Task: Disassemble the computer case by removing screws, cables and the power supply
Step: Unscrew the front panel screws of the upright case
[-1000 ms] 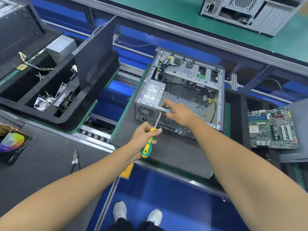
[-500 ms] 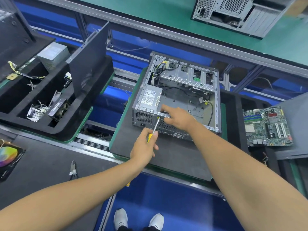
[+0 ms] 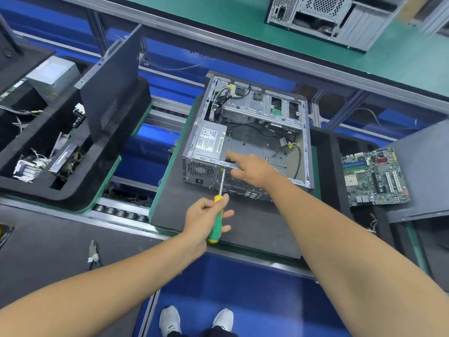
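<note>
Gripping a screwdriver (image 3: 218, 215) at the computer case's (image 3: 247, 139) rear edge, the left hand (image 3: 206, 215) works; right hand (image 3: 252, 167), fingers extended, steadies it, fingertips hard to make out.

Motherboard (image 3: 375, 177) flat on grey panel (image 3: 424, 171), right. Pliers (image 3: 93, 254) on near-left desk (image 3: 48, 239). Black foam tray (image 3: 80, 181) far left, holding loose parts, upright dark panel (image 3: 110, 82). Second case (image 3: 332, 18) on far green desk (image 3: 218, 10). White shoes (image 3: 196, 319) on blue floor.
</note>
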The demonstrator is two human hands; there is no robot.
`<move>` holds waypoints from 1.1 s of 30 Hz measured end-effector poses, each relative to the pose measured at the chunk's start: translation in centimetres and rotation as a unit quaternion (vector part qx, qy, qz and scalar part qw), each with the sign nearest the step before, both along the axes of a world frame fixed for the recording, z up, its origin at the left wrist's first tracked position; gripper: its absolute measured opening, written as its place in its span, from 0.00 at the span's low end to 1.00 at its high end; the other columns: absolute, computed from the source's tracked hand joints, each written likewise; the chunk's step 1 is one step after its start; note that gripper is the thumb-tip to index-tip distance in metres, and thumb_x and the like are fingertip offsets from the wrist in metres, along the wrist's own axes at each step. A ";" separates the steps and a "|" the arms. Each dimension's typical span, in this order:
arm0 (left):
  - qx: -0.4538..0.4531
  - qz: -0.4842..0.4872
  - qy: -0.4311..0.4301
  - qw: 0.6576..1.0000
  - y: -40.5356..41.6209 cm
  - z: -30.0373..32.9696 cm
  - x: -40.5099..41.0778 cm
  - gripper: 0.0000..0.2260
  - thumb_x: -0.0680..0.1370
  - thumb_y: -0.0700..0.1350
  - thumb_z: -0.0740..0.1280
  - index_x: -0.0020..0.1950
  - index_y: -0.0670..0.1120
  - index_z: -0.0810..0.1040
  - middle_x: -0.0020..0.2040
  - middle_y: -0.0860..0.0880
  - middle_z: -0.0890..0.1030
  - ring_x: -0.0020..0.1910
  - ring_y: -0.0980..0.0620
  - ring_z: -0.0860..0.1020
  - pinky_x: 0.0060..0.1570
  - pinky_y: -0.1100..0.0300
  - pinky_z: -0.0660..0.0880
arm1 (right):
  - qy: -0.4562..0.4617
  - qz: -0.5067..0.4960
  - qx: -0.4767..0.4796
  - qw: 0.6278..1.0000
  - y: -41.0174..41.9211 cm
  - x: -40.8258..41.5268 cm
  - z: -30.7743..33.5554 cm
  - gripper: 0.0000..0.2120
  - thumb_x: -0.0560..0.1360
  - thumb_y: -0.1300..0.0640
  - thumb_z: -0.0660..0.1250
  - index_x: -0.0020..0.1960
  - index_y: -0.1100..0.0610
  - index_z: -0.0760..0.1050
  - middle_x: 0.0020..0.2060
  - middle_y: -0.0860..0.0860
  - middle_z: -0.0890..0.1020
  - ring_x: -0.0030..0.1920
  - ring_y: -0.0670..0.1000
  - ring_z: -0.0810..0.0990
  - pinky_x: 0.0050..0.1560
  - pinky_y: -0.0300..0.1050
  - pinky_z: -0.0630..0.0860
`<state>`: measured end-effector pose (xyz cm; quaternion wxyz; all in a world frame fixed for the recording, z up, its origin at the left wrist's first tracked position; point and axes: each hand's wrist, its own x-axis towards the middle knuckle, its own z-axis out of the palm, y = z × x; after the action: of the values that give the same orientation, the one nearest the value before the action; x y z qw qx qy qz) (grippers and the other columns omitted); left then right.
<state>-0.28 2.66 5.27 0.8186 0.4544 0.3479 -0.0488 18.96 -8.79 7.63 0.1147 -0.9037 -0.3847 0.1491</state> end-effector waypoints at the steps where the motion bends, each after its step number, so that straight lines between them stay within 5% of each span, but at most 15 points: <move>1: 0.002 -0.018 0.001 1.000 -0.1 0.2 -0.2 0.17 0.74 0.54 0.78 0.45 0.43 0.76 0.45 0.45 0.85 0.47 0.49 0.87 0.34 0.52 0.83 | -0.003 0.000 0.003 1.000 0.0 -0.1 0.0 0.17 0.76 0.50 0.62 0.64 0.44 0.66 0.28 0.49 0.70 0.29 0.49 0.70 0.30 0.45 0.59; 8: 0.009 -0.067 0.016 0.998 -1.0 1.3 0.2 0.23 0.81 0.62 0.63 0.54 0.45 0.86 0.38 0.54 0.84 0.32 0.55 0.80 0.32 0.57 0.78 | -0.003 0.000 0.000 1.000 0.1 -0.2 0.3 0.15 0.77 0.52 0.62 0.63 0.44 0.67 0.28 0.49 0.70 0.30 0.50 0.70 0.31 0.46 0.61; 14: -0.050 -0.035 0.045 0.997 -1.0 2.1 0.8 0.22 0.83 0.61 0.61 0.53 0.43 0.81 0.36 0.51 0.76 0.25 0.56 0.70 0.23 0.62 0.68 | 0.002 0.006 0.005 1.000 0.0 -0.3 0.5 0.16 0.77 0.53 0.62 0.61 0.39 0.63 0.28 0.48 0.69 0.30 0.48 0.69 0.31 0.46 0.59; 18: 0.043 -0.025 0.058 0.997 -1.0 1.2 0.6 0.20 0.77 0.55 0.75 0.54 0.47 0.68 0.46 0.46 0.73 0.33 0.53 0.74 0.23 0.61 0.69 | 0.007 0.003 0.002 1.000 0.1 -0.3 0.6 0.15 0.77 0.53 0.62 0.60 0.40 0.63 0.29 0.49 0.70 0.30 0.49 0.69 0.32 0.46 0.60; 23: 0.072 0.022 0.029 0.997 -0.6 -0.1 0.2 0.19 0.73 0.53 0.79 0.44 0.46 0.71 0.41 0.47 0.76 0.32 0.55 0.80 0.31 0.59 0.79 | 0.008 0.005 -0.002 1.000 0.1 -0.2 0.4 0.15 0.77 0.52 0.62 0.60 0.41 0.63 0.29 0.49 0.70 0.30 0.49 0.69 0.31 0.46 0.60; 33: 0.028 -0.030 -0.004 0.999 -1.1 0.5 -0.4 0.22 0.79 0.61 0.69 0.52 0.41 0.84 0.41 0.49 0.82 0.34 0.54 0.82 0.34 0.55 0.82 | -0.008 0.000 0.002 1.000 0.0 -0.2 0.2 0.18 0.76 0.50 0.60 0.64 0.37 0.63 0.27 0.49 0.69 0.29 0.47 0.70 0.30 0.45 0.59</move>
<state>-0.64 1.59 5.81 0.8051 0.4876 0.3319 -0.0622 18.77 -8.82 7.87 0.1132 -0.9048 -0.3856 0.1411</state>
